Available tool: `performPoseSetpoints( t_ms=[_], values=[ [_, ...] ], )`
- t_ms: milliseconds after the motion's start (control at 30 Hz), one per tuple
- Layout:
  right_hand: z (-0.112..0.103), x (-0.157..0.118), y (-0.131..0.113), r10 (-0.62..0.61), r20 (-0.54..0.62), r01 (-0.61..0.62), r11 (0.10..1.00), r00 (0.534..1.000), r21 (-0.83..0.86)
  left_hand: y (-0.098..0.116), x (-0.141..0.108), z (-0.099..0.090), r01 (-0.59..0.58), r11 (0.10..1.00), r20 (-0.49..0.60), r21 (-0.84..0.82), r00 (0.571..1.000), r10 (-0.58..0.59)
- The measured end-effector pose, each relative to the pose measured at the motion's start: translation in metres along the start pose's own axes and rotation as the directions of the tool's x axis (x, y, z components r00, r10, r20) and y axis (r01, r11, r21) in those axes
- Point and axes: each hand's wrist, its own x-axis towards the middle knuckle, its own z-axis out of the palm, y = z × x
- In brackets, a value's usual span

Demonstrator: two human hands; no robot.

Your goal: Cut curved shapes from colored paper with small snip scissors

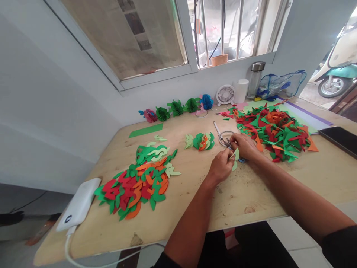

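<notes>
My left hand (222, 164) is closed on a light green paper piece (235, 160) with a curved edge, near the middle of the table. Just right of it, my right hand (243, 145) has its fingers pressed together by the dark tips of a small tool (227, 143); what it grips is too small to make out. A white pen (216, 128) and a clear ring-shaped roll (224, 138) lie behind the hands. To their left stand folded green and orange paper pieces (198, 141).
Cut paper shapes (134, 182) are heaped at the left, scraps (279, 130) at the right. A power bank (79, 203) lies at the left edge, a phone (340, 139) at the right. Paper figures (176, 108), a fan (225, 95) and a bottle (254, 80) line the wall.
</notes>
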Motion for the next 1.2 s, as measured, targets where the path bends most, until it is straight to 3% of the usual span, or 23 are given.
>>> performPoseSetpoints(
  t_ms=[267,800,1200],
  values=[
    [0.002,0.003,0.006,-0.002,-0.077,0.004,1.0,0.997,0.025,0.0,0.0,0.0,-0.003,1.0,0.0,-0.006,1.0,0.003],
    [0.005,0.004,0.011,-0.101,0.003,0.101,0.993,0.995,-0.054,0.001,0.0,0.0,0.002,1.0,0.001,-0.027,1.0,-0.002],
    [0.003,0.002,0.005,-0.071,-0.022,0.07,0.997,0.997,-0.044,0.0,0.0,0.0,-0.002,1.0,-0.002,-0.021,1.0,0.002]
  ],
)
